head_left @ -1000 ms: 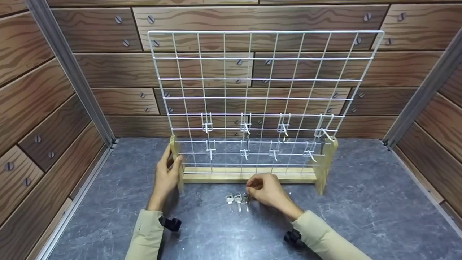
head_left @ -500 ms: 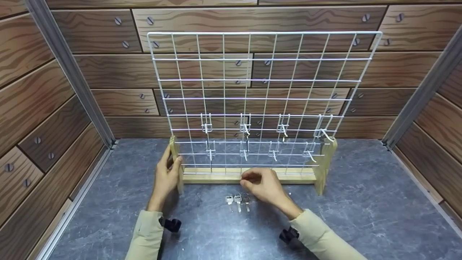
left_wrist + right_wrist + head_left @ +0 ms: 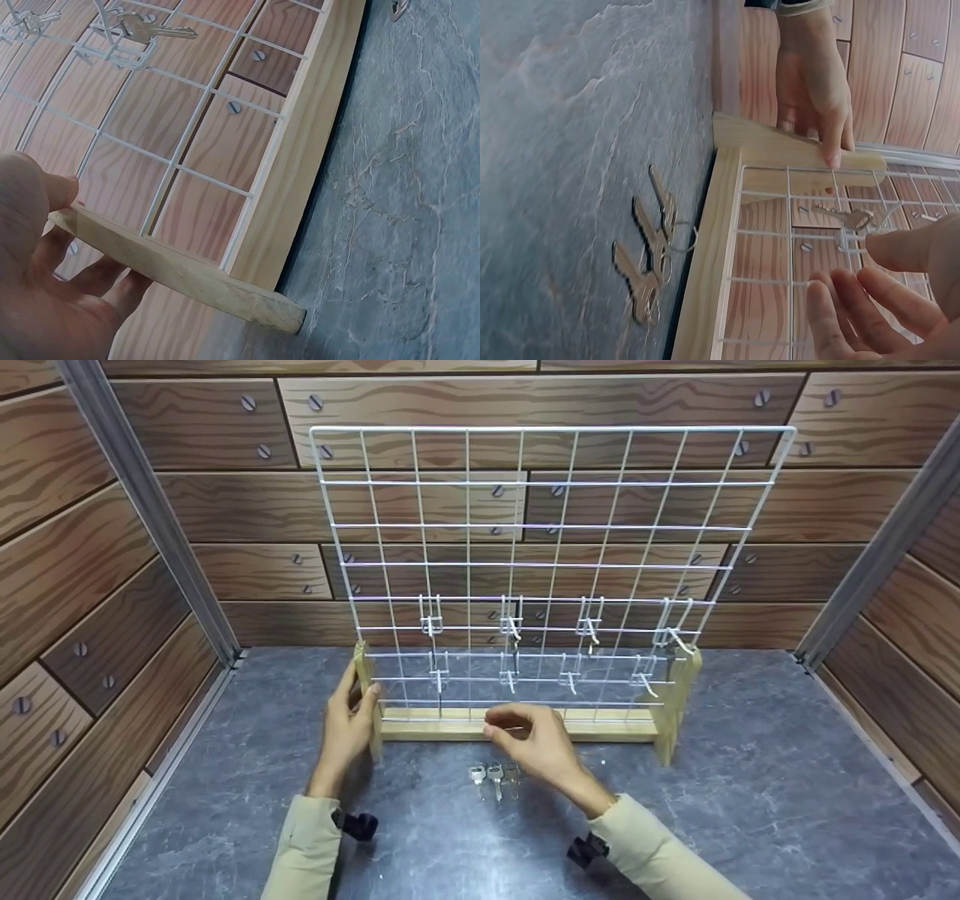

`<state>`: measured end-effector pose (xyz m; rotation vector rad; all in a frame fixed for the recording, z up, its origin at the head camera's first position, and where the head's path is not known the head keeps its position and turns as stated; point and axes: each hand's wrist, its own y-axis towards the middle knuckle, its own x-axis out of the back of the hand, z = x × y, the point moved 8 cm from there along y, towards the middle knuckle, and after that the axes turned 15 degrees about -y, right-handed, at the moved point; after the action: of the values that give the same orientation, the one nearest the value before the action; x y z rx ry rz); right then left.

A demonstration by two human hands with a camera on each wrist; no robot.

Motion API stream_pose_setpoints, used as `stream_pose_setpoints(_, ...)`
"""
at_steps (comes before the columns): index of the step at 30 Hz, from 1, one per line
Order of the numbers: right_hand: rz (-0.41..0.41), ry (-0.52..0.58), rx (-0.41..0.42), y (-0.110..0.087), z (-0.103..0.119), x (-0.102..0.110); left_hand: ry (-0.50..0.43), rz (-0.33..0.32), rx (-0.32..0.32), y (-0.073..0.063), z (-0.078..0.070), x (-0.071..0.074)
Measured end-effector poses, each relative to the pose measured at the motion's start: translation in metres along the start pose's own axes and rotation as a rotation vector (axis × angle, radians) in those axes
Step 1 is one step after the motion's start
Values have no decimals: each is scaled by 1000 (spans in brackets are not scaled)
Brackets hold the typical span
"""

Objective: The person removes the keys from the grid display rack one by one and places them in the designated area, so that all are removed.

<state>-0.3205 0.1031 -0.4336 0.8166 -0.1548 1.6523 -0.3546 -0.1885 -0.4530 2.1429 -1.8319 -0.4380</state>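
Observation:
My left hand [image 3: 350, 727] grips the left wooden upright [image 3: 180, 274] of a white wire grid rack [image 3: 521, 526], its thumb on the near side and fingers behind. My right hand [image 3: 536, 739] is in front of the rack's wooden base bar [image 3: 427, 727], fingers loosely bent. In the right wrist view a gap shows between thumb and fingertips, with nothing seen in it. Three keys [image 3: 641, 281] lie side by side on the grey tabletop below that hand, a thin ring [image 3: 682, 236] by one. Another key [image 3: 847, 217] hangs from a hook beyond the right thumb.
Two rows of white wire hooks [image 3: 511, 624] are fixed to the lower half of the grid. Keys [image 3: 154, 28] hang on some of them. The right wooden upright [image 3: 677, 705] stands on the grey tabletop [image 3: 757, 787]. Wood-patterned walls [image 3: 247, 510] enclose the back and sides.
My right hand has risen from beside the keys and moved left, to in front of the base bar. The three keys stay on the tabletop. My left hand has kept its grip on the upright.

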Motion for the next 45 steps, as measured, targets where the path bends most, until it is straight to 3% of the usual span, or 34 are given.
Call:
stream_pose_setpoints(18, -33, 128, 22, 12, 22, -22, -13, 6, -26, 3, 1, 3)
stream_pose_setpoints(27, -135, 116, 58, 20, 29, -25, -25, 11, -16, 3, 0, 2)
stream_pose_setpoints(45, -197, 138, 54, 33, 35, -41, -40, 15, -14, 1, 2, 1)
